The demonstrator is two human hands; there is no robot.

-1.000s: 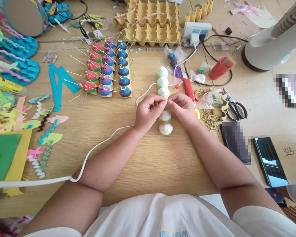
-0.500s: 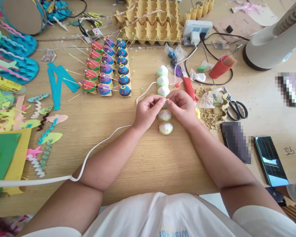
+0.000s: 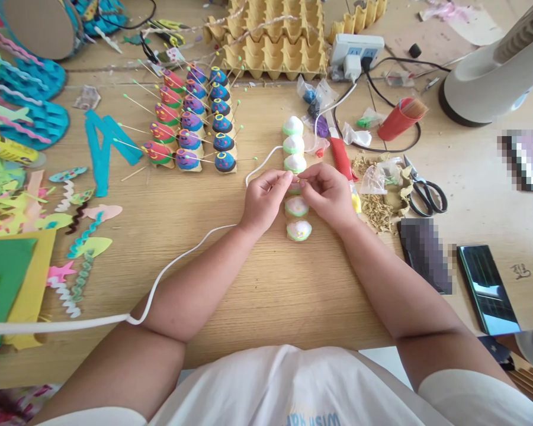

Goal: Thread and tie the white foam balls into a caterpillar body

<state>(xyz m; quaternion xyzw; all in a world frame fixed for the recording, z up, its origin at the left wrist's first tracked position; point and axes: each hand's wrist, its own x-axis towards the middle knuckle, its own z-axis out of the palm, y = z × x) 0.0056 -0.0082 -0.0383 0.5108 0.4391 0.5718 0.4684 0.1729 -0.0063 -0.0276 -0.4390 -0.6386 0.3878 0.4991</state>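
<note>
My left hand (image 3: 264,198) and my right hand (image 3: 331,192) meet over a column of white domes with green rims (image 3: 298,207) on the wooden table (image 3: 257,284). Both hands pinch at something small and thin between their fingertips, too small to name, just above one partly hidden dome (image 3: 294,188). Three domes (image 3: 292,144) stand beyond the hands, two lie nearer me. Left of them stand rows of painted red, purple and blue domes with pins (image 3: 190,121).
A white cable (image 3: 177,260) runs under my left arm. Scissors (image 3: 421,189), a red knife (image 3: 340,158), a red cup (image 3: 397,121), plastic bags and scraps lie right. Egg trays (image 3: 270,41) and a power strip (image 3: 355,50) sit behind. Paper cut-outs (image 3: 31,195) fill the left; a phone (image 3: 486,290) lies right.
Both hands have shifted slightly away from me along the dome column, still pinching together. Nothing else has moved.
</note>
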